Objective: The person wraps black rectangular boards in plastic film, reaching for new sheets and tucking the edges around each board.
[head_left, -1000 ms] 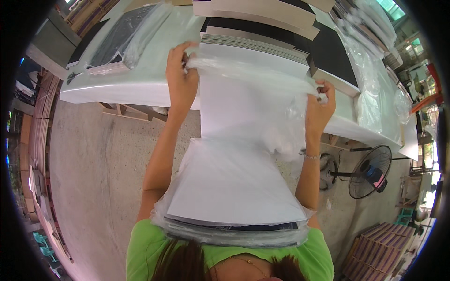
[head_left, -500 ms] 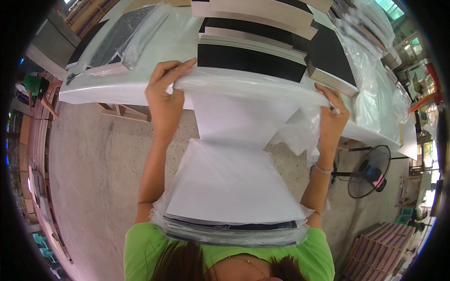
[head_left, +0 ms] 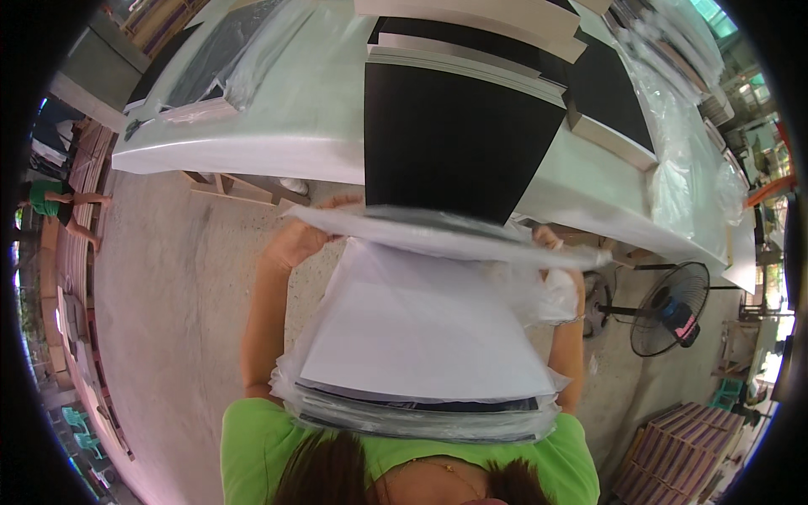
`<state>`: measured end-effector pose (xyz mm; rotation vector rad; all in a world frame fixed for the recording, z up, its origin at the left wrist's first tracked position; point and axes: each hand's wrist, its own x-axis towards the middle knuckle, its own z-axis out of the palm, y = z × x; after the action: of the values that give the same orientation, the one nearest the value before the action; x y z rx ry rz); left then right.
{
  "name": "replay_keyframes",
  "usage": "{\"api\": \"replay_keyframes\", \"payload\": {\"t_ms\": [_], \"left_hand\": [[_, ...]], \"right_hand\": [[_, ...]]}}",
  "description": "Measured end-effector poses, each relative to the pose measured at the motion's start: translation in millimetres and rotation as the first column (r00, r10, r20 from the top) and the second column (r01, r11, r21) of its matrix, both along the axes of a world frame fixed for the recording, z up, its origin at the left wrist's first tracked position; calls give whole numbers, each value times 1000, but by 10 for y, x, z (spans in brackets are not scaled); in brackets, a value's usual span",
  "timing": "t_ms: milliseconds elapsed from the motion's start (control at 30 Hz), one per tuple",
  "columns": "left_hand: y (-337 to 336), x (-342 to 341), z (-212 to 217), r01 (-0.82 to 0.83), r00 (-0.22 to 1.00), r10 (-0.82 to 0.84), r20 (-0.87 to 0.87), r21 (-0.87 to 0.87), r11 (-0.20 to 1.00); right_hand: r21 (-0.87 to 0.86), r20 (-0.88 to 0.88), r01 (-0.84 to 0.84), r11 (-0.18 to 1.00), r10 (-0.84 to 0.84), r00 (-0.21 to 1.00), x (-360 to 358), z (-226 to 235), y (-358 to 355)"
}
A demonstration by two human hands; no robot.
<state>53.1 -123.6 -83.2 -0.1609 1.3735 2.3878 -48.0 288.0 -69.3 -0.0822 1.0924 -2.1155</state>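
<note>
My left hand (head_left: 305, 237) grips the left end of a clear plastic film (head_left: 438, 229), which is gathered into a blurred band across my front. At its right end my right hand (head_left: 549, 239) is closed on it, partly covered by loose plastic. Behind the band, a black panel (head_left: 459, 139) reaches from the pile on the table past the table's front edge; its near end is hidden by the film. Below the band, a white sheet (head_left: 421, 328) tops a plastic-wrapped stack (head_left: 421, 421) against my chest.
More black-and-pale panels (head_left: 471, 42) are piled on the white-covered table (head_left: 295, 109). Scissors (head_left: 132, 128) lie at its left corner, near a plastic-wrapped panel (head_left: 223, 67). A standing fan (head_left: 669, 310) is at the right. Far left, a person in green (head_left: 50, 198) is bent over.
Both hands have come from the table edge toward my body, bringing the film band with them. Much more of the black panel's face now shows behind it.
</note>
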Motion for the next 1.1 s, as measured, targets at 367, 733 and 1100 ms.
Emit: {"api": "replay_keyframes", "payload": {"t_ms": [367, 733, 1100], "left_hand": [[247, 46, -1056, -95, 965, 219, 147, -578, 811], [1056, -697, 1129, 88, 898, -297, -326, -528, 844], [1425, -571, 1399, 320, 776, -581, -244, -641, 698]], "right_hand": [[550, -263, 173, 817, -27, 964, 145, -1414, 346], [242, -607, 372, 896, -159, 779, -32, 1022, -407], [115, -865, 640, 760, -240, 440, 53, 913, -776]]}}
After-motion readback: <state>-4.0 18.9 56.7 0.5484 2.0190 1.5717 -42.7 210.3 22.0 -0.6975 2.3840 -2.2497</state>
